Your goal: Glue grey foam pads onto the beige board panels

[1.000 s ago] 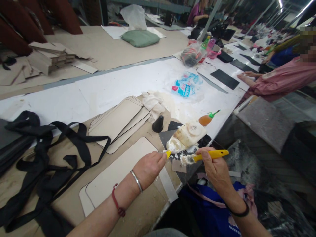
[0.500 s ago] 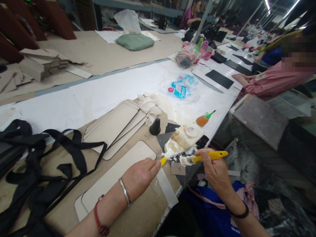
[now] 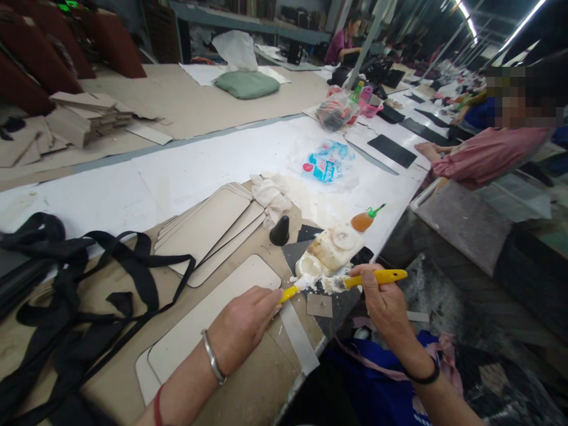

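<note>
My left hand [image 3: 244,319] is closed around a yellow-handled tool [image 3: 289,293], its head so coated in white paste that its kind cannot be made out. My right hand [image 3: 385,305] grips a brush [image 3: 375,277] by its yellow handle. White paste also cakes the brush's bristles, which point left and almost meet the other tool's tip. Just behind both heads lies a stained, pale plastic container [image 3: 331,251] with a round opening on its near side. Below my left hand rests a beige rounded panel [image 3: 217,310] with a dark edge.
A fanned stack of beige panels [image 3: 208,222], a black cone [image 3: 279,231] and crumpled tissue [image 3: 271,198] sit behind. Black straps [image 3: 133,278] tangle at left. An orange bottle [image 3: 362,221] and plastic bag [image 3: 328,163] lie farther back. A co-worker in pink [image 3: 492,157] sits at right.
My left hand has drawn slightly left and down with its tool, leaving the container's mouth more exposed. The brush in my right hand has shifted slightly left, bringing its head closer to that tool.
</note>
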Motion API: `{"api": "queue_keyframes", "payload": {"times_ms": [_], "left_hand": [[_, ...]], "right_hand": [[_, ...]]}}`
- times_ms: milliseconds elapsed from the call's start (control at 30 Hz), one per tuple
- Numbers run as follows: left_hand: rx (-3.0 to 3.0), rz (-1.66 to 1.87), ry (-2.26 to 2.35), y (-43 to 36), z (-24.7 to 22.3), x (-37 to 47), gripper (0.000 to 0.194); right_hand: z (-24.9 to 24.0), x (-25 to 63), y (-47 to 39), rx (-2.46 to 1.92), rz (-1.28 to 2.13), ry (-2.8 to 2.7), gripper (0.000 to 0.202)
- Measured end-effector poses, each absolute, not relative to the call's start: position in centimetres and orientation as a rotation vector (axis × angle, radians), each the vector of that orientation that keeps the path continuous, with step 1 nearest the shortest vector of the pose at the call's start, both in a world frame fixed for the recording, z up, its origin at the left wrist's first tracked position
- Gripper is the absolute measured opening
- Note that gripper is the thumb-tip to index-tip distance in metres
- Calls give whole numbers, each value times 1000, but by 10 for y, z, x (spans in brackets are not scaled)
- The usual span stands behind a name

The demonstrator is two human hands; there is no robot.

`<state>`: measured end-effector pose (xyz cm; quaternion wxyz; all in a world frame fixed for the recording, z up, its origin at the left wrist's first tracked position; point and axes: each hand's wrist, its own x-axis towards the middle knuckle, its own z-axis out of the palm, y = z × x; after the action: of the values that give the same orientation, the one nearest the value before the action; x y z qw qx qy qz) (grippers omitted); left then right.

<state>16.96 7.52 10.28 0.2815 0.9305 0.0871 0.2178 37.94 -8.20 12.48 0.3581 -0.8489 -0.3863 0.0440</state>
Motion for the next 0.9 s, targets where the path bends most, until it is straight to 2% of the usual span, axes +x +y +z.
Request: {"api": "queue_keyframes", "payload": {"times_ms": [167,267,400,533,633,767,900], "left_hand": [[2108,700,708,66,100,136,21],[1634,636,1026,57,96,114,26],[1025,630,1176,42,96,96,38],[635,711,1211,31,100,85,39],[530,702,1196,27,101,75,43],[524,730,1220,23,95,62,47],[620,799,1279,15,86,56,47]], "right_hand": [[117,375,-65,-2055,140,-1121,32],[102,370,-55,-1994,149,-1259,25],[77,366,-47,-1986,131,-1501,20],[55,369,-42,-2119,123,-1734,19],[48,376,-43,-2197,133,-1935,18],[62,372,-48,-2220,36,-2112,46],[95,319,-43,-1927,17,-2141,33]]}}
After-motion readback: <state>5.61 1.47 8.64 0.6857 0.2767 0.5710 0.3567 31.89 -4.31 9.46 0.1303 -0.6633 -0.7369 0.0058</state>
